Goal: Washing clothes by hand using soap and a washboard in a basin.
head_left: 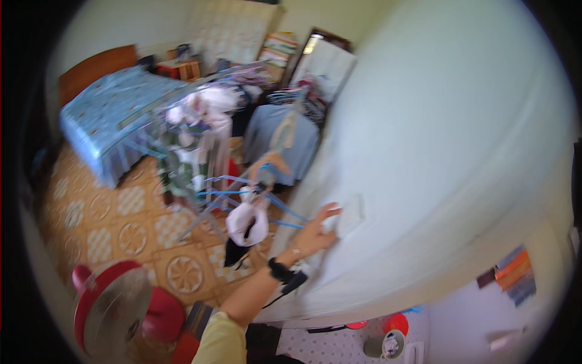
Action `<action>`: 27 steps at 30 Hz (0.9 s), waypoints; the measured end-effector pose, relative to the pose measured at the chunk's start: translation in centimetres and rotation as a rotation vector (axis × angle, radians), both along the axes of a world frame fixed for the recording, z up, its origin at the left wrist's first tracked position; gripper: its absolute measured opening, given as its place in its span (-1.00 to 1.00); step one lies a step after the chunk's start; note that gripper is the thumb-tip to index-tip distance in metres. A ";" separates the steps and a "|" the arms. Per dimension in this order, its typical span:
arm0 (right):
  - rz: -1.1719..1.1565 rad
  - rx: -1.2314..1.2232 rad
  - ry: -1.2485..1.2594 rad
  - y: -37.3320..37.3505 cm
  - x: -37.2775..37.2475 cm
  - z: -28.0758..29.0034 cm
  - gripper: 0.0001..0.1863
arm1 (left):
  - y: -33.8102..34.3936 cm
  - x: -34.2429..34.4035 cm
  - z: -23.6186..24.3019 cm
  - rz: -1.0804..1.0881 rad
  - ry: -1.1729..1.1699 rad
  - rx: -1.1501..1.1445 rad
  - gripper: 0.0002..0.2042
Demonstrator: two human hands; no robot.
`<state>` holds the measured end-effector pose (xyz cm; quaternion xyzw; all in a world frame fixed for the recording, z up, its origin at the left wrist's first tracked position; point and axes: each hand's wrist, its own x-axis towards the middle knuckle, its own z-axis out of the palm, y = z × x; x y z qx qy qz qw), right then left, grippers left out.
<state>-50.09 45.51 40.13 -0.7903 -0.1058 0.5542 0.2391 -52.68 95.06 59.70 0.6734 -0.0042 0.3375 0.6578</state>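
Observation:
My left hand [318, 230], with a dark band at the wrist, reaches to a white switch plate [353, 212] on the pale wall. Its fingers are apart and slightly bent at the plate's left side; whether they touch it I cannot tell. Just left of the hand, blue hangers [227, 193] and a pale pink item [245, 224] hang on a metal drying rack [200, 215] loaded with clothes [194, 139]. My right hand is out of view.
A pink pedestal fan [112, 309] stands at lower left on patterned tiles. Behind the rack are a bed [106, 121], a blue-covered item [276, 139] and a door [321, 67]. Past the wall at lower right are a bucket [379, 346] and red tub [397, 321].

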 end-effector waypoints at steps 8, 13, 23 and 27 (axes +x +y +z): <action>-0.031 0.117 0.116 -1.1 -3.3 -3.7 -0.60 | 1.3 -0.3 -1.7 0.041 -0.017 -0.208 -0.30; 0.118 0.284 0.319 -3.6 -4.0 -8.7 -0.53 | 2.8 0.6 -12.4 0.370 -0.073 0.221 -0.43; 0.125 0.079 -0.024 -13.3 -3.7 -20.7 -0.58 | -12.7 -11.0 -32.9 -0.171 0.955 0.244 -0.61; -0.194 0.347 0.449 -17.8 -1.5 -15.5 -0.61 | -19.3 -12.3 -37.1 -0.506 1.239 0.286 -0.65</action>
